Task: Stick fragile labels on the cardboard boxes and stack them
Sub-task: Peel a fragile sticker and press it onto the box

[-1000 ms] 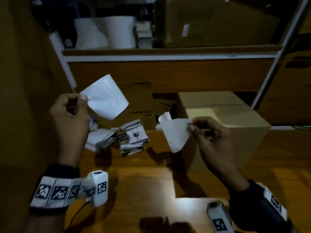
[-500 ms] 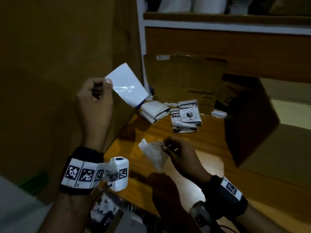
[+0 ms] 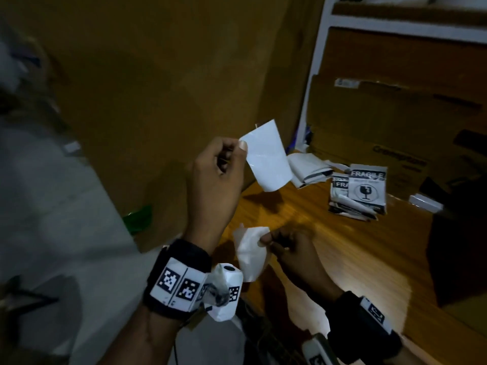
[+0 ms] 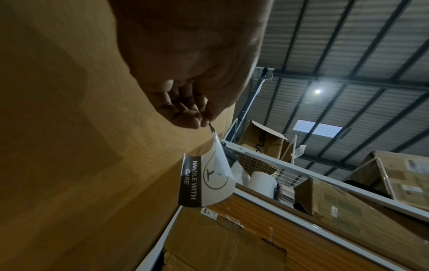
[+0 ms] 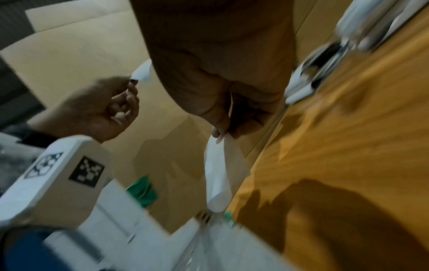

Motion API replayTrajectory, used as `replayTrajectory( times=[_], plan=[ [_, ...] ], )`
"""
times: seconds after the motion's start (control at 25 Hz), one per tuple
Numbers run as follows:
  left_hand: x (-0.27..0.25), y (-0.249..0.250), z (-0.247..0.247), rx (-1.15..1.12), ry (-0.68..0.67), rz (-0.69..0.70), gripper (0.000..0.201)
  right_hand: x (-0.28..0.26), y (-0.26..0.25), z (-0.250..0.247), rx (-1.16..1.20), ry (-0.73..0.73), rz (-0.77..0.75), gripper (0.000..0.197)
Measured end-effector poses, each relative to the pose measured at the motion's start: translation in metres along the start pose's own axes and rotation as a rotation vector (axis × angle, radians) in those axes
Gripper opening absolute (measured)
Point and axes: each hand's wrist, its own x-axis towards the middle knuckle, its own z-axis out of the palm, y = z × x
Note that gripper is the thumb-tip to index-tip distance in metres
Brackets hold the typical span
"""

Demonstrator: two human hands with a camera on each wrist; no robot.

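Big cardboard box [image 3: 163, 83] at left, no label seen on its visible face; left hand [image 3: 214, 177] pinches a corner of a peeled fragile label [image 3: 266, 159] w/ thumb + finger, held up in air just beside the box, not stuck yet. Right hand [image 3: 292, 246] lower, apart from left, pinches the crumpled backing paper [image 3: 250, 252] over the table [image 3: 342, 254] edge. Further right, stack of unused labels [image 3: 361, 191] on table, so I'd say early/mid: sticking + stacking still to do.

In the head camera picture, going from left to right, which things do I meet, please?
Green scrap → left hand → peeled label → folded white sheets → pile of fragile labels → small white strip.
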Motion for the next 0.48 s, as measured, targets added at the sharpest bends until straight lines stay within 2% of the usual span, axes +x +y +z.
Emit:
replayTrajectory(
  times=[0.16,0.28,0.32,0.36,0.48],
  plan=[
    [-0.047,0.004,-0.018,0.036,0.072,-0.024,0.013,-0.031,0.007,0.042,0.006,-0.150,0.024,0.032],
    [-0.092,-0.007,-0.039,0.053,0.215,-0.070,0.013,-0.062,0.016,0.087,0.016,-0.360,0.046,0.035],
    [-0.105,-0.014,-0.046,0.070,0.263,-0.081,0.014,-0.070,0.021,0.103,0.023,-0.387,0.037,0.039],
    [-0.121,-0.023,-0.059,0.095,0.314,-0.103,0.015,-0.082,0.033,0.127,0.024,-0.426,0.031,0.037],
    [-0.157,-0.056,-0.101,0.119,0.468,-0.166,0.012,-0.100,0.064,0.187,-0.059,-0.514,0.053,0.018]
  ],
)
